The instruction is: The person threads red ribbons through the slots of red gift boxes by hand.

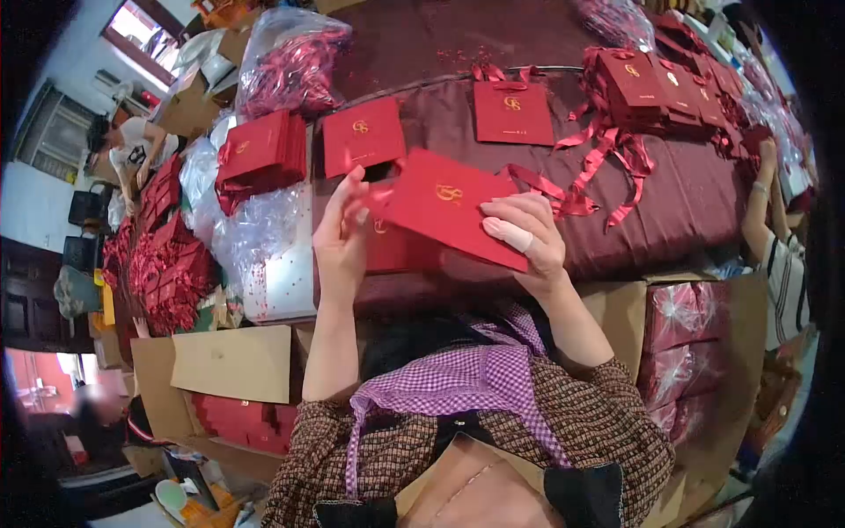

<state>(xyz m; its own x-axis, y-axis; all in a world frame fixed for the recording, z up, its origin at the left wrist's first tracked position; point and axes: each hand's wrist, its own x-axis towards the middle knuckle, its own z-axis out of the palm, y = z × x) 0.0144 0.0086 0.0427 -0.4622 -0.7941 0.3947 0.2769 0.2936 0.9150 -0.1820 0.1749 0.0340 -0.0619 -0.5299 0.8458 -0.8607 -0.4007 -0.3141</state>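
- The red bag (pixel 444 207) was held flat just above the table's (pixel 687 202) near edge, gold logo up.
- Left hand (pixel 341 239) pinched its left corner; right hand (pixel 525 236) gripped the right edge, fingers curled over.
- Ribboned bags (pixel 651 84), piled far right, looked finished.
- A flat stack (pixel 260 154) at left seemingly remained.

red bag (pixel 449 207), gold logo | maroon tablecloth (pixel 687 194) | purple-checked collar (pixel 475 378)

table (pixel 687 202) (maroon cloth) | red gift bags (pixel 513 113) flat | ribbons (pixel 607 154) loose | bag stack (pixel 635 81)
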